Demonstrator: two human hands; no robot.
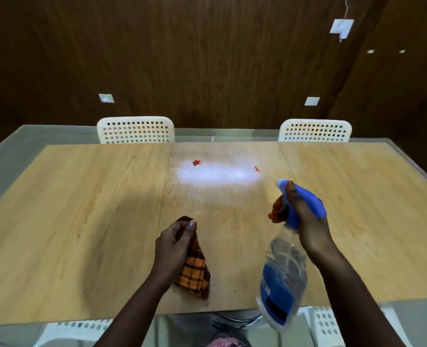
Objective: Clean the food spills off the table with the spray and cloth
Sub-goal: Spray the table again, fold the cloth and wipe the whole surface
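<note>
1. Here, the clear plastic spray bottle with a blue trigger head and blue label (282,279) is gripped by the right hand (305,216) at its neck; the fingers are curled round the trigger and the thumb is laid over the top of the blue head.
2. The bottle is held above the table, tilted, with the nozzle pointed away toward the far middle of the tabletop. Its outline is blurred.
3. The orange and dark brown checked cloth (194,271) is pinched by the left hand (174,246): the thumb and the curled fingers are closed on its upper part, and the rest of it hangs down toward the tabletop. If the lower edge touches the wood cannot be told.
4. A small piece of orange fabric is also seen beside the trigger, under the right fingers.
5. Two small red food spills are seen on the light wooden table (82,221), well apart from both hands: the left red spill (196,162) and the right red spill (257,168).
6. Between them a pale, shiny wet patch (217,175) is spread on the wood.
7. Two white perforated plastic chairs, one (136,130) and the other (315,130), are placed at the far edge of the table, before a dark wooden wall (207,58).
</note>
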